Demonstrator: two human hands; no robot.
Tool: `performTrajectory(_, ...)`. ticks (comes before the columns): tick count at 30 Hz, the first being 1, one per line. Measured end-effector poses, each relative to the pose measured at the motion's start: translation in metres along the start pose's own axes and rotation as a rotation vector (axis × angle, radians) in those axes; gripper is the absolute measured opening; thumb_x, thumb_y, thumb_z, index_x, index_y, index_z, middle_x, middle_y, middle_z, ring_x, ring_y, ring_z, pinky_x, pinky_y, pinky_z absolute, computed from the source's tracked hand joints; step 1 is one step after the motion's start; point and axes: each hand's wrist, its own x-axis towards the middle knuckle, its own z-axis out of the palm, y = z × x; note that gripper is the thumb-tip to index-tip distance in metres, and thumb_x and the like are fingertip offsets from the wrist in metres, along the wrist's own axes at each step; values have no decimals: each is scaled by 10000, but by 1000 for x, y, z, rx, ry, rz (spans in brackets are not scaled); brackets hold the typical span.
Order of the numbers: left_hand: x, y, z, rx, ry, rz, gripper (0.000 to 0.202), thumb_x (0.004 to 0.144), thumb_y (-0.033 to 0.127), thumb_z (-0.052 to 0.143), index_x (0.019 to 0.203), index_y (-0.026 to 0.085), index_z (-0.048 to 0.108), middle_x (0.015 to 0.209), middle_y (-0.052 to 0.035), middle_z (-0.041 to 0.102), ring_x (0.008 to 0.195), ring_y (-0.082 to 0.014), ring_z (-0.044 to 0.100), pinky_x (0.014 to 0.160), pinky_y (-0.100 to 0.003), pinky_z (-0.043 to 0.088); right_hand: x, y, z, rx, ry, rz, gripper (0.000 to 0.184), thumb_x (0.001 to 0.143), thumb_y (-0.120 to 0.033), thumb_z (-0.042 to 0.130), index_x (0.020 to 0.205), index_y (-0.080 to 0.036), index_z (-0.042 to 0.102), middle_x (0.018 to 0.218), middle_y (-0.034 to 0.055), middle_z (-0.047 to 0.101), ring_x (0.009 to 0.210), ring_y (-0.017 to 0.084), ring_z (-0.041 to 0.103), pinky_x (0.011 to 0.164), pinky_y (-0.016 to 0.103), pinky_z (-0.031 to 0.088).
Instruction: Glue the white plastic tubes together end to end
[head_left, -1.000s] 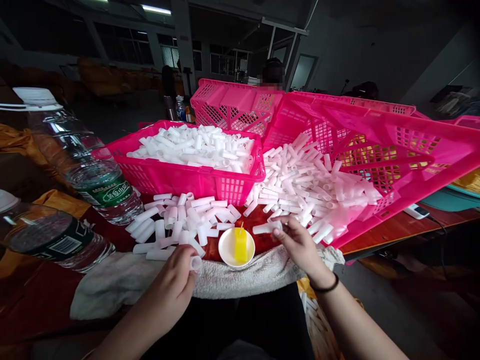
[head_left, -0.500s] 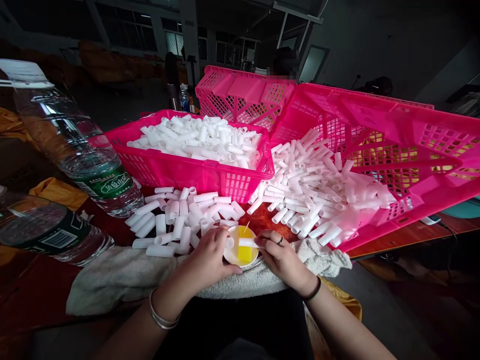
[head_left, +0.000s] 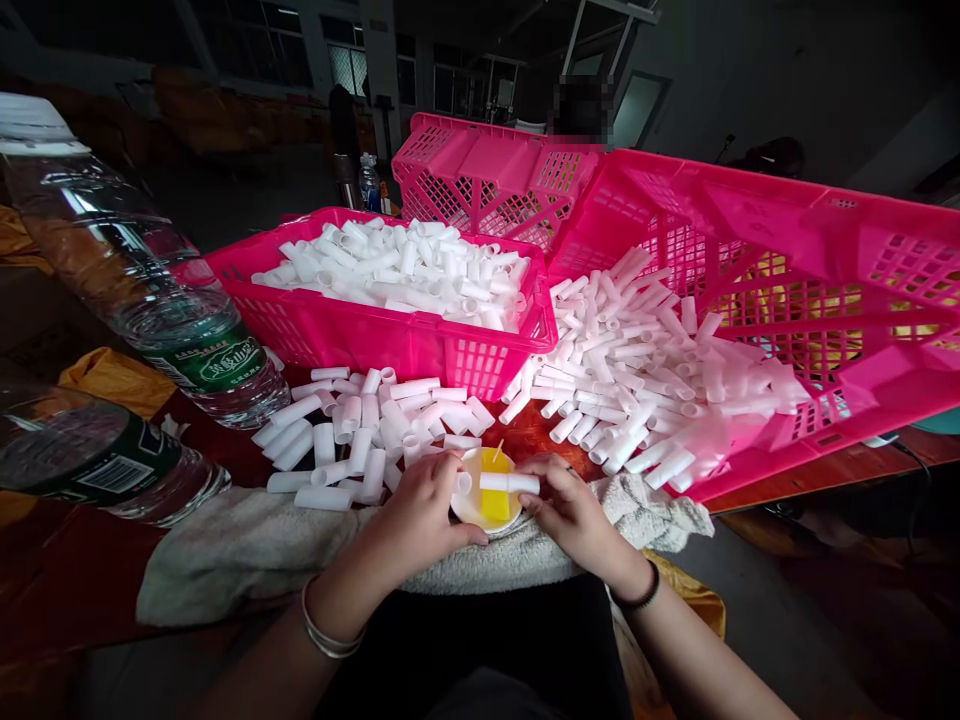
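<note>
The left hand (head_left: pixel 416 508) grasps a white tube (head_left: pixel 464 484) in its fingers at the left edge of the dish (head_left: pixel 468 510). The right hand (head_left: pixel 576 508) pinches a second tube (head_left: pixel 501 482) between its fingers, crosswise above the dish's yellow block (head_left: pixel 495 506). Loose tubes (head_left: pixel 350 412) lie on the desk (head_left: pixel 519 437) left of the dish.

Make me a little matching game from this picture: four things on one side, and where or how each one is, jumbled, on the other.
Things
1. Yellow block
2. Towel
3. Tube at the right hand's fingertips
4. Upright pink crate

Places and states
A. Along the near edge of the table
B. Heaped with loose white tubes
C. On the white dish
D. Crossing in front of the yellow block

Pairs: 1-C, 2-A, 3-D, 4-B
</note>
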Motion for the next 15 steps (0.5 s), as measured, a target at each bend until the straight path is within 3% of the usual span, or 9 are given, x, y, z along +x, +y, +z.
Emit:
performTrajectory(3, 0, -1, 0, -19, 3, -13, 763, 511, 356, 907, 1140, 199, 505, 1135, -130, 636, 1100, -347, 597, 912, -509, 517, -2, -2, -1, -12, 1, 48, 223, 933, -228, 542, 1147, -226, 605, 1042, 97, 669, 952, 219, 661, 824, 370, 565)
performTrajectory(7, 0, 0, 0, -24, -6, -1, 755, 536, 353, 898, 1158, 198, 499, 1148, -135, 632, 1113, -345, 593, 919, -510, 512, -5, -4, -2, -154, 3, -106, 151, 916, -161, 531, 983, -228, 648, 1039, 96, 608, 993, 227, 619, 828, 370, 546)
performTrajectory(12, 1, 1, -1, -16, -19, -15, 799, 524, 334, 907, 1187, 204, 480, 1165, -136, 624, 1117, -343, 590, 927, -515, 507, -3, -1, 0, 1, 5, 58, 206, 922, -231, 549, 1127, -235, 539, 968, 73, 613, 886, 208, 629, 730, 344, 567)
performTrajectory(15, 1, 2, -1, -8, -21, -20, 785, 534, 338, 901, 1184, 200, 484, 1168, -138, 622, 1126, -347, 582, 922, -518, 507, -2, -1, 0, -87, 15, -6, 97, 924, -212, 543, 1002, -230, 597, 958, 77, 588, 903, 211, 605, 784, 367, 551)
